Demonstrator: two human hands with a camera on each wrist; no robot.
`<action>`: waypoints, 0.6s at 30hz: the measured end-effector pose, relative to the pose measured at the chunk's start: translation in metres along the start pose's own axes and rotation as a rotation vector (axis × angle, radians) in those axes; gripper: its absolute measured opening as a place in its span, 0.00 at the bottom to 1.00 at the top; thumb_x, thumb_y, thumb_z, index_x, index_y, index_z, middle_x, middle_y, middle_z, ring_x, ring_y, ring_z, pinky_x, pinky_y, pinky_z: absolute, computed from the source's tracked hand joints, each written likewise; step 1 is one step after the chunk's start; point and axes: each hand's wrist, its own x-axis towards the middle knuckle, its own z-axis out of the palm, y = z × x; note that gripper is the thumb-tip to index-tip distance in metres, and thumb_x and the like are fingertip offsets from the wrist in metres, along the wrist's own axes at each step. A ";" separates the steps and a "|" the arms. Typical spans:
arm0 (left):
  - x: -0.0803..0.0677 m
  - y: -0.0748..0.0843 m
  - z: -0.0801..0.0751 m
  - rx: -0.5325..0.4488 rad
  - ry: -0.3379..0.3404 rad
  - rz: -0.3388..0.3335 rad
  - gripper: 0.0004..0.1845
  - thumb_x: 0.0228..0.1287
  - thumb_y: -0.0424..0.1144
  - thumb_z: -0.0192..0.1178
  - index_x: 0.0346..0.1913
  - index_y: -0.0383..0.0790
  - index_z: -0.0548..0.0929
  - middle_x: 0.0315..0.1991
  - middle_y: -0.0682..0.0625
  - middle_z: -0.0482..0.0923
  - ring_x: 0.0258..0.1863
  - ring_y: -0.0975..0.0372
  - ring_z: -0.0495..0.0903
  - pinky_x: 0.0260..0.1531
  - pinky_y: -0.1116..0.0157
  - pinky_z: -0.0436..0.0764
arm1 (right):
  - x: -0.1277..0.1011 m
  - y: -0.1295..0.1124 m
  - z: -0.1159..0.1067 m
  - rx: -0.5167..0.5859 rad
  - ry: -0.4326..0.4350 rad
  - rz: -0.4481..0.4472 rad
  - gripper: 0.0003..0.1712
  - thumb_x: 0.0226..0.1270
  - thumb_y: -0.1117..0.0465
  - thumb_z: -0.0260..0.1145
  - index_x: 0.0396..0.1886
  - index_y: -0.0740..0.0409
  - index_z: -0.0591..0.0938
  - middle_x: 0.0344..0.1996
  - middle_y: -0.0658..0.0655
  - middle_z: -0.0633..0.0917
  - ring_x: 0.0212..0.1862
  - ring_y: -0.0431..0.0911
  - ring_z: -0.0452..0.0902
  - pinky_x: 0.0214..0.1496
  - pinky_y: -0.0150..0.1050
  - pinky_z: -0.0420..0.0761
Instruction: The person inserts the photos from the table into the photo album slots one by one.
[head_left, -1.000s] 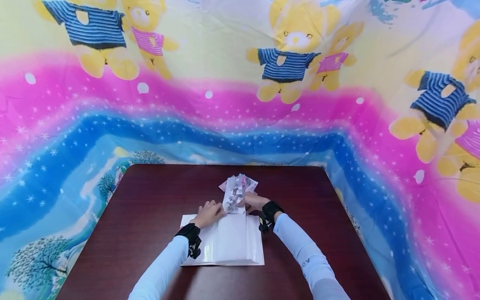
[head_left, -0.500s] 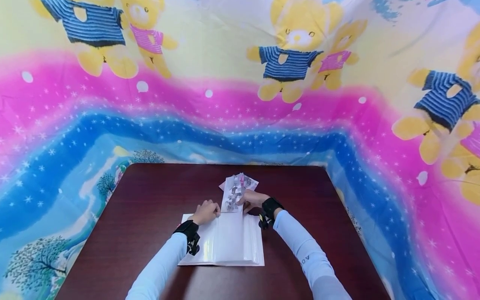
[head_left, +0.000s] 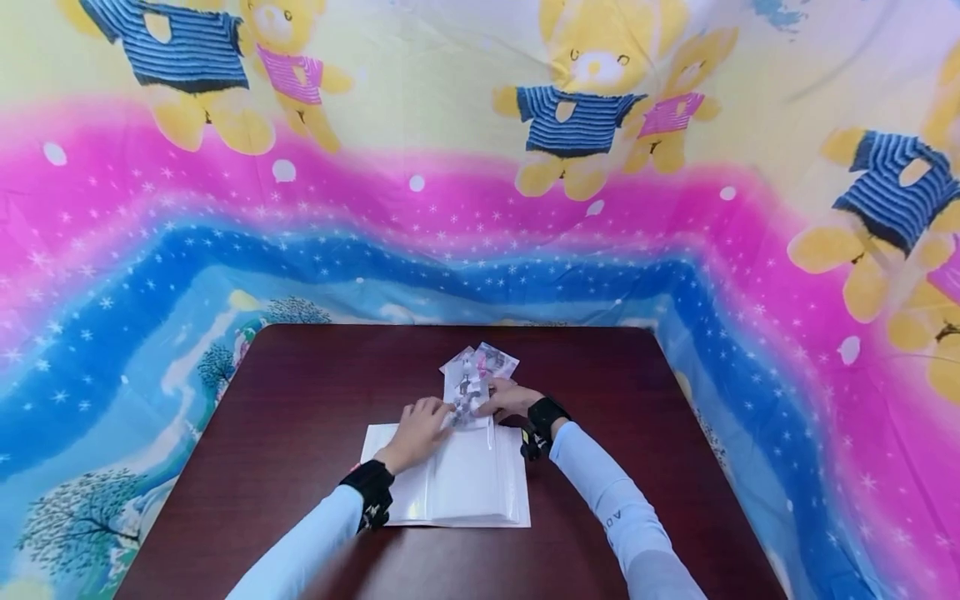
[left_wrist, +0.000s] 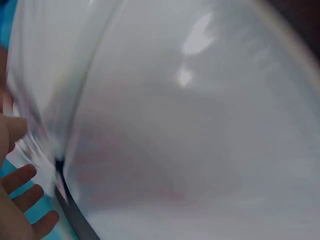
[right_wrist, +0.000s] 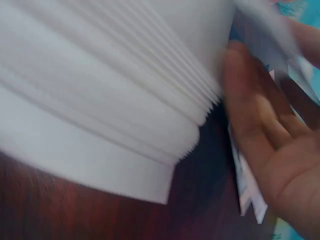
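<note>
A photo album (head_left: 467, 479) with clear sleeves lies spread on the table. Across its top edge, a printed photo (head_left: 459, 385) reaches down to the sleeve opening. My right hand (head_left: 512, 398) holds this photo by its right side, thumb and fingers on either face. On the other side, my left hand (head_left: 417, 432) reaches over the album's upper left, fingertips at the photo's lower left corner. The left wrist view shows several loosely spread left fingers (left_wrist: 29, 197) beside the glossy sleeve (left_wrist: 165, 125). Layered page edges (right_wrist: 165, 65) stand beside the right hand in the right wrist view.
More printed photos (head_left: 498, 360) lie fanned out beyond the album, partly under the held one. The dark wood table (head_left: 322, 375) has a patterned cloth (head_left: 465, 287) hanging behind it and along its sides.
My left hand has shifted right and now meets the photo's lower left corner. The right hand keeps its hold, and the photo has moved slightly right over the album's top edge.
</note>
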 end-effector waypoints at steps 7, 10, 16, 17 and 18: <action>-0.055 0.055 0.003 0.045 -0.079 0.286 0.34 0.67 0.61 0.58 0.69 0.45 0.71 0.70 0.37 0.64 0.67 0.40 0.64 0.55 0.39 0.70 | 0.002 -0.004 0.001 0.138 0.104 -0.268 0.40 0.70 0.76 0.56 0.76 0.66 0.50 0.30 0.62 0.71 0.30 0.51 0.72 0.37 0.57 0.77; -0.074 0.063 0.008 0.054 -0.080 0.304 0.36 0.64 0.62 0.60 0.70 0.48 0.71 0.71 0.38 0.63 0.67 0.41 0.64 0.55 0.41 0.70 | 0.005 -0.003 0.000 0.009 0.102 -0.290 0.47 0.66 0.79 0.56 0.79 0.59 0.45 0.25 0.57 0.64 0.25 0.48 0.63 0.31 0.55 0.75; -0.086 0.061 0.011 0.037 0.000 0.307 0.32 0.60 0.51 0.69 0.67 0.47 0.74 0.69 0.36 0.66 0.66 0.41 0.66 0.56 0.44 0.71 | 0.016 0.008 -0.001 -0.093 0.132 -0.322 0.54 0.61 0.80 0.58 0.81 0.53 0.42 0.28 0.58 0.68 0.25 0.49 0.65 0.28 0.47 0.80; -0.086 0.061 0.011 0.026 0.006 0.313 0.32 0.60 0.50 0.69 0.66 0.46 0.75 0.69 0.36 0.66 0.66 0.40 0.66 0.57 0.44 0.71 | 0.017 0.010 0.000 -0.098 0.153 -0.334 0.54 0.61 0.80 0.59 0.80 0.54 0.43 0.29 0.59 0.70 0.25 0.49 0.66 0.28 0.45 0.79; -0.085 0.061 0.012 0.013 0.008 0.317 0.32 0.60 0.51 0.69 0.66 0.46 0.75 0.69 0.35 0.66 0.66 0.40 0.66 0.57 0.44 0.71 | 0.018 0.013 0.001 -0.107 0.180 -0.346 0.54 0.61 0.80 0.60 0.80 0.56 0.44 0.29 0.59 0.71 0.25 0.48 0.68 0.27 0.41 0.78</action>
